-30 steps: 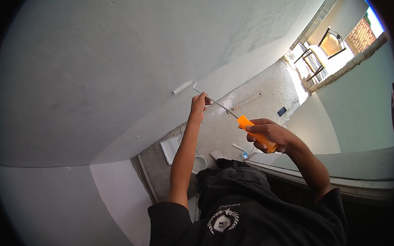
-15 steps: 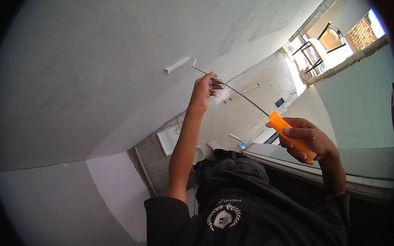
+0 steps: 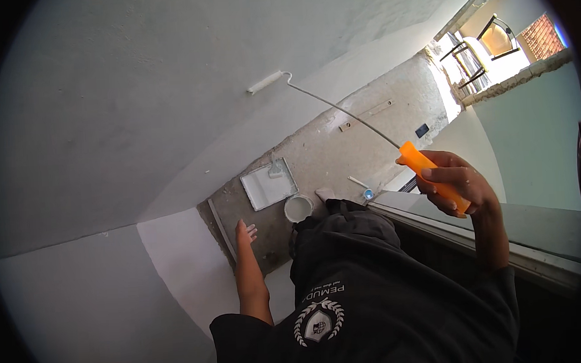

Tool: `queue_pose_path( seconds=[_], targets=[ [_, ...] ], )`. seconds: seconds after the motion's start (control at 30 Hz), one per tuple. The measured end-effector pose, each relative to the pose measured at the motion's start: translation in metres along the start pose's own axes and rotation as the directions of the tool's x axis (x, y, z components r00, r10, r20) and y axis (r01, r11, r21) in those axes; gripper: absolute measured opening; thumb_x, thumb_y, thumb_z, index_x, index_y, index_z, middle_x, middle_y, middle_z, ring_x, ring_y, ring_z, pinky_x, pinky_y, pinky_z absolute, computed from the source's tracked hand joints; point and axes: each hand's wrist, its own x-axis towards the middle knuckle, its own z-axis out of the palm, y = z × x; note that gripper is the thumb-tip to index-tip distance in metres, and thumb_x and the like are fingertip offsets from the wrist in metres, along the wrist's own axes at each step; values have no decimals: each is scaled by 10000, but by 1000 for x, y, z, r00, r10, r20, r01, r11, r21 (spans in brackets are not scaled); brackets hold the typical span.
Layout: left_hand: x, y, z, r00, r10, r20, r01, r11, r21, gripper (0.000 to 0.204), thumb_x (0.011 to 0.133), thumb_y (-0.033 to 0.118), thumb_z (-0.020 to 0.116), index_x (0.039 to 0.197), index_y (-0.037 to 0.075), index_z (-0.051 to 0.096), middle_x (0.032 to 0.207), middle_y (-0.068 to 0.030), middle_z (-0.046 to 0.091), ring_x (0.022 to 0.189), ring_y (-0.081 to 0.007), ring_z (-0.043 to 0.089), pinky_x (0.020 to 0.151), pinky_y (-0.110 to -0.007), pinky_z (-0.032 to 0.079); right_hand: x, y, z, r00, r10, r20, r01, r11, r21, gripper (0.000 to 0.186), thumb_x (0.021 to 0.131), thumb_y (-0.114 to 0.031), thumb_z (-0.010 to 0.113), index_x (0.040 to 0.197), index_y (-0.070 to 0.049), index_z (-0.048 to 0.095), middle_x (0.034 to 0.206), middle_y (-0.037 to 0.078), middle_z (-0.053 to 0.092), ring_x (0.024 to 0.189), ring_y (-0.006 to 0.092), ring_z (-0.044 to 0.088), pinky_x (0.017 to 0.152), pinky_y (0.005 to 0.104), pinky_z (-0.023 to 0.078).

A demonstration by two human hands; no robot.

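Note:
My right hand (image 3: 458, 184) is wrapped round the orange handle of a paint roller (image 3: 435, 177). Its long thin metal rod runs up and left to a narrow white roller sleeve (image 3: 264, 83), which lies at the grey wall (image 3: 167, 76); whether it presses on the surface I cannot tell. My left hand (image 3: 246, 232) hangs low on the left, holding nothing, its fingers apart. Close to it on the floor are a white paint tray (image 3: 258, 191) with a second small roller (image 3: 276, 169) lying in it, and a round bucket (image 3: 298, 208).
A long level-like bar (image 3: 366, 115) and a dark flat rectangular object (image 3: 422, 130) lie on the concrete floor (image 3: 322, 160). Near my feet is a small blue-topped container (image 3: 369, 194). A window ledge (image 3: 431, 228) runs along my right. Chairs (image 3: 475, 60) stand beyond the doorway.
My left hand has let go of the roller's rod and dropped down to the left, uncovering the tray and bucket. My right hand, still gripping the handle, has risen slightly.

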Motion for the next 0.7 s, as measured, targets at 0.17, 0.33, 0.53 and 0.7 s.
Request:
queue_pose_path(
  seconds=[0.17,0.33,0.53,0.7],
  targets=[
    [-30,-9,-50,978,-129,-166,118,990,-73,689,924,641,401,1441,194,309,1311,-116,581,1108,-348,582,910,-554,370,100,48,-7,996,67,-64,-67,998,7,372,890,-201,630,1156,35,520,737,18,542,449,62,486,388,188,399],
    [-62,22,-41,982,147,-117,-126,978,165,662,952,565,404,1442,130,306,1271,-132,611,1101,-287,604,865,-494,412,69,35,0,984,-119,130,110,991,75,410,874,-186,627,1186,56,520,736,7,528,453,45,477,383,181,400],
    [-71,15,-54,992,117,-51,-106,979,174,702,956,560,407,1470,100,278,1272,-147,604,1107,-296,598,859,-491,421,-21,-5,17,996,-68,-56,58,984,-171,533,808,-168,623,1260,82,491,642,39,530,334,81,457,370,181,422],
    [-74,-1,-75,1000,-15,-22,20,964,264,714,953,564,417,1476,98,275,1297,-148,585,1123,-298,587,869,-503,423,74,51,5,984,62,-165,-81,991,-110,432,809,-212,701,1129,39,555,688,27,577,452,71,485,435,210,417]
  ],
)
